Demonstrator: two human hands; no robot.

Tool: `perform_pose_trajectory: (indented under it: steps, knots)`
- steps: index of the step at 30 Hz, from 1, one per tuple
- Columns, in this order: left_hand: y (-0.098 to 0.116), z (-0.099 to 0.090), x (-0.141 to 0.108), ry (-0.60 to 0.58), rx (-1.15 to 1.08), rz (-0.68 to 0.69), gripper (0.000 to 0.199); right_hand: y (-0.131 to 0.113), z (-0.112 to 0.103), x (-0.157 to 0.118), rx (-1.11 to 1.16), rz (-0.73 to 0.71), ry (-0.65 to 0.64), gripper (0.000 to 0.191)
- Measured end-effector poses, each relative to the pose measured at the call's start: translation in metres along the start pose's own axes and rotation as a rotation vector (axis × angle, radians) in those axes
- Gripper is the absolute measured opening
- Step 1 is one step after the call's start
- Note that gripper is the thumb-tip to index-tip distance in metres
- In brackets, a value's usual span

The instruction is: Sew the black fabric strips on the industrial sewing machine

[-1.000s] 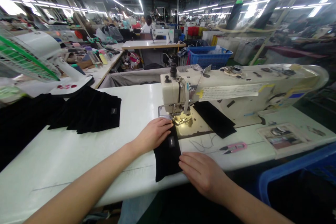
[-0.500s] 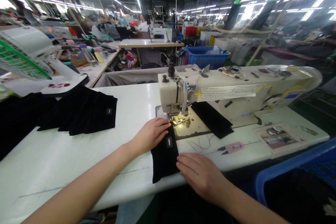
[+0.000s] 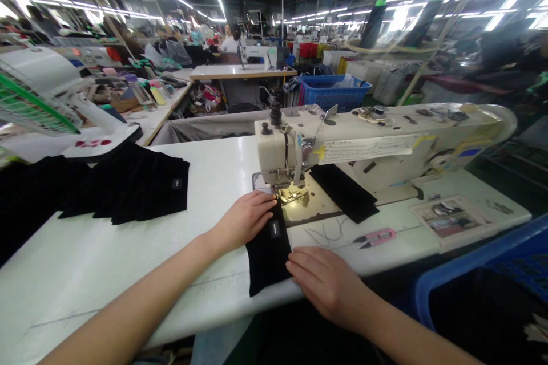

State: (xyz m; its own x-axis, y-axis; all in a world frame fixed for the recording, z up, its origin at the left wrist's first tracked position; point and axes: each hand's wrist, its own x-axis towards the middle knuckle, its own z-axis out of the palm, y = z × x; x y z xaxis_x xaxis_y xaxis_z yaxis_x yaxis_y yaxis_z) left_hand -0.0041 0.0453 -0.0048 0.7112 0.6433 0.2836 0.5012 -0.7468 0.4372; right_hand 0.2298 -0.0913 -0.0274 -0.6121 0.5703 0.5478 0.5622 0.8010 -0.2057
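Black fabric strip (image 3: 269, 265) runs from beside the desk's near edge (image 3: 214, 309) to the sewing machine (image 3: 351, 125). Left hand (image 3: 246, 218) on top, right hand (image 3: 325, 282) touching its right side; grip unclear. I log little shift this past second; feeding seems paused.

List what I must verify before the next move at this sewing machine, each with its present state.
1. Narrow black fabric piece steadied by the bare right hand: ok, fingers at its right edge.
2. Small dark rectangular label facing up: ok, its pale lettering shows.
3. Bare left hand well clear of the cream metal sewing machine's stitching area: not ok, fingertips appear right by it.
4. Fabric's far end lined up: cannot tell, left fingers cover it.
5. Pink-handled thread snips off the fabric: ok, they lie apart on its right.
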Motion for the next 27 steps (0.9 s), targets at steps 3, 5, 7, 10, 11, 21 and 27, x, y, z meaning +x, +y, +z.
perform_pose_trajectory:
  steps: [3,5,7,10,11,21,27]
  knots:
    - [0.015,-0.001,-0.009,0.005,0.099,0.003,0.029,-0.003,-0.003,-0.001,-0.003,0.0,0.025,0.022]
    - [0.033,-0.001,-0.022,0.005,0.136,0.079,0.026,-0.004,-0.005,-0.002,-0.002,0.0,0.006,0.022]
    - [0.055,0.0,-0.039,-0.019,0.134,0.214,0.024,-0.005,-0.006,-0.003,0.002,-0.005,-0.022,0.022]
    - [0.081,0.004,-0.063,-0.067,0.16,0.338,0.028,-0.007,-0.007,-0.003,0.006,-0.015,-0.044,0.023]
    - [0.086,0.005,-0.068,-0.078,0.18,0.347,0.03,-0.007,-0.007,-0.003,0.006,-0.017,-0.047,0.023]
    - [0.082,0.007,-0.07,-0.101,0.201,0.335,0.034,-0.003,-0.004,0.001,0.023,-0.005,-0.082,0.023]
    - [0.076,0.003,-0.065,-0.108,0.197,0.321,0.035,0.004,-0.003,0.007,0.041,0.022,-0.082,0.021]
